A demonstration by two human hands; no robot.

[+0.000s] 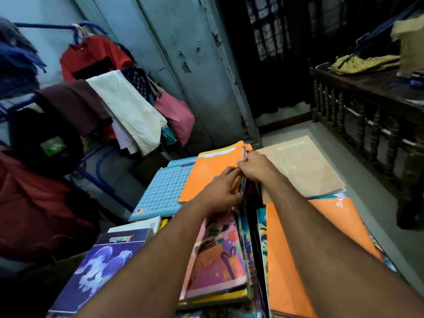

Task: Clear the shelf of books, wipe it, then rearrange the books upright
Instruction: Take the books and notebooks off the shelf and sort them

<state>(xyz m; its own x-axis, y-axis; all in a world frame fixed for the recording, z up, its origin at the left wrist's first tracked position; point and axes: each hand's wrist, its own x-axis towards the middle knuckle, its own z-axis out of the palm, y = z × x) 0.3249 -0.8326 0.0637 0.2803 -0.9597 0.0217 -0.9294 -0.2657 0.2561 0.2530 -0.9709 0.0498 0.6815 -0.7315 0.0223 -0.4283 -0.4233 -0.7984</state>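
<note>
Orange book point(213, 173), edge pinched by left hand point(221, 191) and right hand point(254, 166)

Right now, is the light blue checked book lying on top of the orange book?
No, the orange book lies over the right edge of the light blue checked book, and both hands meet at the orange book's right edge.
</note>
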